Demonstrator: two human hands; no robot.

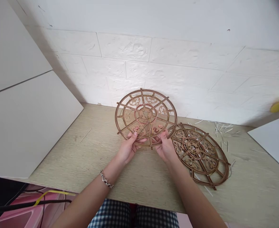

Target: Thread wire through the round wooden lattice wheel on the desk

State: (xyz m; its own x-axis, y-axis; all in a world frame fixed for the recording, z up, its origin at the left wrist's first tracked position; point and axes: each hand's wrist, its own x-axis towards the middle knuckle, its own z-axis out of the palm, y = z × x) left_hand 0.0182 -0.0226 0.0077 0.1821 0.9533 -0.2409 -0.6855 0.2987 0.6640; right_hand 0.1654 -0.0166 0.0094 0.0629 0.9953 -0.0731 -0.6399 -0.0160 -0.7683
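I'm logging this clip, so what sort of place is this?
Likely a home craft desk: a light wooden tabletop against a white brick-pattern wall, thin sticks scattered on it, and both hands holding a brown openwork disc.

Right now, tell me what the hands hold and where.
Both hands, left hand and right hand, hold the round brown lattice disc by its lower rim.

Held disc [146, 117] — left of flat disc [200, 153]
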